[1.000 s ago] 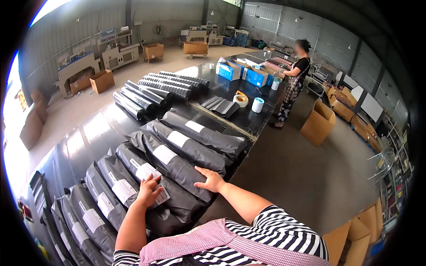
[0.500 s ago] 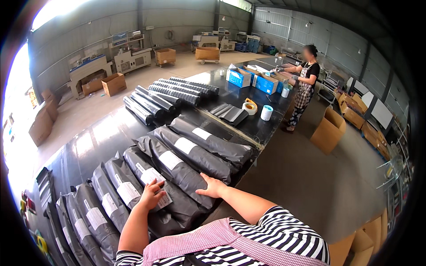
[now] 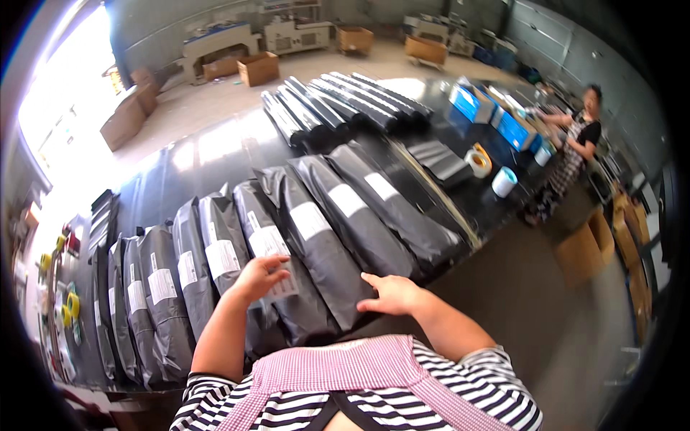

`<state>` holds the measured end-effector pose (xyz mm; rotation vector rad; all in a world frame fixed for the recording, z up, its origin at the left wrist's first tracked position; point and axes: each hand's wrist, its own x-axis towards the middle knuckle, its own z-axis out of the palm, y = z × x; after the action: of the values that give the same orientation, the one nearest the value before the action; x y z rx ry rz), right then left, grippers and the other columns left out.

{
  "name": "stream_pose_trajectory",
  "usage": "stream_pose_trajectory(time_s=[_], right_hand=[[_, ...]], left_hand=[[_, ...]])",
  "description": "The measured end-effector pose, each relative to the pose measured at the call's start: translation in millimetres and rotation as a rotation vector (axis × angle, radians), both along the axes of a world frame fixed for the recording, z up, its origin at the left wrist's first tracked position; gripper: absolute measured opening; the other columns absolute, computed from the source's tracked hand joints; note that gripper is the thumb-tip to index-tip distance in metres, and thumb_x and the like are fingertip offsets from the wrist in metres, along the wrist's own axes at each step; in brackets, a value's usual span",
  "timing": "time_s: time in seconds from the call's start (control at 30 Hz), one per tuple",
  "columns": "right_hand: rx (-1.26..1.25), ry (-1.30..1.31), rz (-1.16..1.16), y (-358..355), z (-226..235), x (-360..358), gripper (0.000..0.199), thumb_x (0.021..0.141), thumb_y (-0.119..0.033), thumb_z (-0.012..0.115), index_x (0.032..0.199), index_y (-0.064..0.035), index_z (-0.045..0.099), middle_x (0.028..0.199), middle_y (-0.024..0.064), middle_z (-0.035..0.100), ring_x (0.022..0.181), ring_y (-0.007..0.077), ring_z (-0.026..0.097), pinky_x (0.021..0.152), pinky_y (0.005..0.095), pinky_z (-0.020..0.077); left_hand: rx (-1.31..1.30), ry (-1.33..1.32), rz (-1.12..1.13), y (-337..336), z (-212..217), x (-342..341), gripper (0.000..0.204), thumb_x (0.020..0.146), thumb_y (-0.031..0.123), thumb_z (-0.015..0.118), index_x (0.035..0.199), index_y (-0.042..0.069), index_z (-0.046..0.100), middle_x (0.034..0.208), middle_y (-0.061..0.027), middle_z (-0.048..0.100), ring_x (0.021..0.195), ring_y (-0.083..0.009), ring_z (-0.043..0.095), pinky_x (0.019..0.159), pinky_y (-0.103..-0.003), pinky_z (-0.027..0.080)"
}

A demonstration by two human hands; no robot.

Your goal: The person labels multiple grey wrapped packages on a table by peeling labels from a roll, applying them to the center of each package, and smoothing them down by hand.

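Observation:
Grey plastic mailing bags, packed long and full, lie side by side in a row with white labels on them. My left hand (image 3: 260,279) rests with fingers apart over the label (image 3: 269,243) of one grey bag (image 3: 305,302) near the middle. The lower part of that label shows beside my fingertips. To its right lies another grey bag (image 3: 332,269). At this bag's near right edge is my right hand (image 3: 394,294), its thumb and fingers spread and touching the plastic. Neither hand grips anything that I can see.
Black film rolls (image 3: 316,108) lie beyond the bags on the dark table (image 3: 208,161). Tape rolls (image 3: 477,163), a white-and-blue roll (image 3: 504,182) and blue boxes (image 3: 471,104) stand at right, near a co-worker (image 3: 582,136). Yellow tape dispensers (image 3: 72,305) lie far left.
The view has turned, so the table and bags appear shifted and more level. My hands stay at the same two bags, with only slight finger movement.

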<state>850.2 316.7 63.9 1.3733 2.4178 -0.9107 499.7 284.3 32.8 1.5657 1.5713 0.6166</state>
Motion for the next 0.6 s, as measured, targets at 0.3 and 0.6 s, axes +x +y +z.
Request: stream_pose_trajectory(time_s=[0.3, 0.6], right_hand=[[-0.046, 1.089, -0.056, 17.6, 0.7, -57.0, 0.036, 0.082, -0.015, 0.082, 0.112, -0.0041, 0.065, 0.086, 0.0052, 0.070, 0.075, 0.0166, 0.064, 0.073, 0.0299, 0.0522], [0.015, 0.891, -0.123, 15.4, -7.1, -44.1, 0.011, 0.083, -0.001, 0.075, 0.090, -0.0013, 0.066, 0.079, 0.0070, 0.071, 0.070, 0.0137, 0.068, 0.066, 0.0279, 0.0539]], left_hand=[[0.568, -0.170, 0.051, -10.4, 29.7, 82.5, 0.018, 0.083, 0.009, 0.080, 0.088, 0.001, 0.064, 0.086, -0.0107, 0.063, 0.079, -0.0250, 0.063, 0.069, -0.035, 0.051], [0.387, -0.437, 0.085, -15.2, 15.9, 106.2, 0.030, 0.087, 0.012, 0.078, 0.114, 0.007, 0.068, 0.101, -0.0085, 0.070, 0.098, -0.0249, 0.069, 0.086, -0.036, 0.054]])
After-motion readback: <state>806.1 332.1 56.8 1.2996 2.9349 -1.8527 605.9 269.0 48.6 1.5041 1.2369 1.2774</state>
